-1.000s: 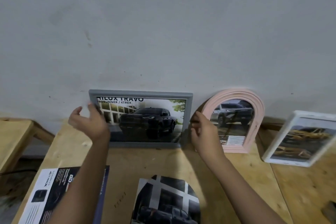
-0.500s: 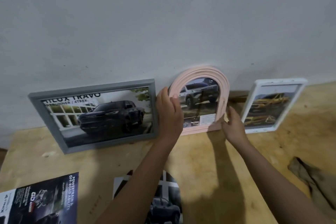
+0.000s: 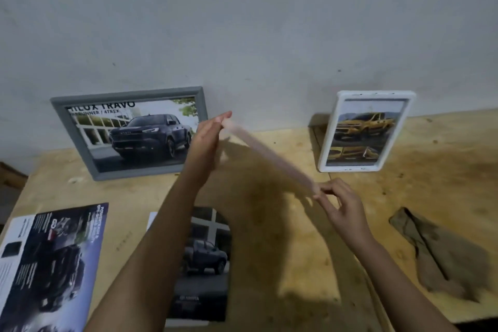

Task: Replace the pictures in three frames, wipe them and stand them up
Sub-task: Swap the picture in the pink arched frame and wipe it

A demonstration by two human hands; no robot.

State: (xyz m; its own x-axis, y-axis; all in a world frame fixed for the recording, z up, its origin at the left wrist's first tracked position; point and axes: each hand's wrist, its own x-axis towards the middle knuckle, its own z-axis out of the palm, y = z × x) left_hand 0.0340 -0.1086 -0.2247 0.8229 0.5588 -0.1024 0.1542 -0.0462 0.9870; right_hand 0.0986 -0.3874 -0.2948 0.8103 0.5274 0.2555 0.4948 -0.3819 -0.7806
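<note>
I hold the pink arched frame [image 3: 269, 155] edge-on above the wooden table [image 3: 283, 264], so only its thin blurred side shows. My left hand [image 3: 208, 140] grips its far end and my right hand [image 3: 341, 202] pinches its near end. A grey frame [image 3: 129, 133] with a dark pickup picture leans on the wall at the left. At the right a white frame [image 3: 363, 131] with a yellow car picture stands against the wall.
A car brochure [image 3: 48, 267] lies flat at the front left. An arch-cut car picture [image 3: 204, 261] lies under my left forearm. A brown cloth [image 3: 442, 253] lies crumpled at the right. The grey wall [image 3: 242, 21] backs the table.
Both hands moved from the grey frame to the pink arched frame, took it off the wall and tipped it flat, edge toward me. The view shifted right.
</note>
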